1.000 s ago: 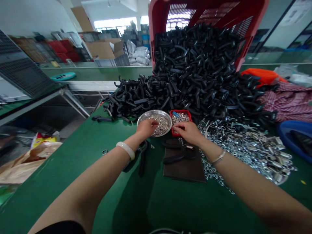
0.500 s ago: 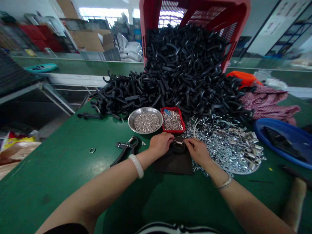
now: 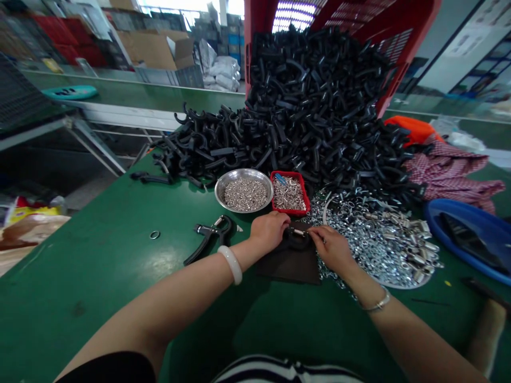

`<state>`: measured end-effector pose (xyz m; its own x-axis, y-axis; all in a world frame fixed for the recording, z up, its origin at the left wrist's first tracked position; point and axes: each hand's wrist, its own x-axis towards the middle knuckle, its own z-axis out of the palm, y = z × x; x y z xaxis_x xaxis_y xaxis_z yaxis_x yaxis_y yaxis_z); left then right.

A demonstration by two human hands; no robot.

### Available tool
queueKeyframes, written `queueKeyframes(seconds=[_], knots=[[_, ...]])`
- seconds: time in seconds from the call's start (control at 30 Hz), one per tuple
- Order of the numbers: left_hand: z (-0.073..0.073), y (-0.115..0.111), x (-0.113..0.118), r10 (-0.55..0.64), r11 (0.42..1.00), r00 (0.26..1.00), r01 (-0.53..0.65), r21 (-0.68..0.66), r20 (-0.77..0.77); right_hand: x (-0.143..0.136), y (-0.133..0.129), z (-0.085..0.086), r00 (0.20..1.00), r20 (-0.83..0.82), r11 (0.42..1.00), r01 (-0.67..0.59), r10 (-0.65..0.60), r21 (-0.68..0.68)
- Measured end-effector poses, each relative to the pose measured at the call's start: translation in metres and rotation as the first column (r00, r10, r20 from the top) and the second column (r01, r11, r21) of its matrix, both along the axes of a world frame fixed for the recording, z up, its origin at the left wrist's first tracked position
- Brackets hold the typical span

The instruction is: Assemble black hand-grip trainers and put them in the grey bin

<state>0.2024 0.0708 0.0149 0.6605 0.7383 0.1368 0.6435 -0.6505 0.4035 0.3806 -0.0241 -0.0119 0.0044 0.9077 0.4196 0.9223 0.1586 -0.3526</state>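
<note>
On a dark square pad (image 3: pixel 293 268) lies a black plastic hand-grip part (image 3: pixel 298 243) with a metal spring (image 3: pixel 298 232) across it. My left hand (image 3: pixel 268 232) has its fingers closed at the left end of this part. From the right, my right hand (image 3: pixel 330 246) pinches at the spring's end; any small piece between its fingertips is hidden. A black hand gripper (image 3: pixel 213 234) with a spring fitted rests left of my left hand. Beyond my hands stand a steel bowl (image 3: pixel 220 201) of small metal pieces and a red tray (image 3: pixel 307 205) of metal pins.
A heap of black handles (image 3: pixel 279 127) spills from a red crate (image 3: pixel 419 42). Loose metal hardware (image 3: pixel 371 239) spreads beside my right hand. Further right are a blue basin (image 3: pixel 437 218) and a hammer (image 3: pixel 489 298). A metal ring (image 3: pixel 154 234) lies at left on the green table (image 3: pixel 112 287).
The view has shifted slightly, moving the scene in the picture. My hands stay at the part on the pad; my left fingers sit a little further from the spring.
</note>
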Motion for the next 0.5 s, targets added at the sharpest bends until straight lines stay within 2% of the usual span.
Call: queueKeyframes(seconds=[0.23, 0.33, 0.5], knots=[[0.0, 0.0, 0.001, 0.014, 1.0, 1.0, -0.014, 0.016, -0.013, 0.003, 0.0, 0.004, 0.989, 0.141, 0.998, -0.043, 0.049, -0.046], [0.0, 0.0, 0.0, 0.008, 1.0, 1.0, -0.008, 0.015, -0.015, 0.002, 0.0, 0.008, 0.965, 0.255, 0.995, -0.031, 0.054, -0.094], [0.0, -0.002, 0.001, 0.015, 1.0, 1.0, -0.015, 0.015, -0.011, -0.01, 0.002, 0.033, 0.834, 0.547, 0.97, 0.064, 0.077, -0.235]])
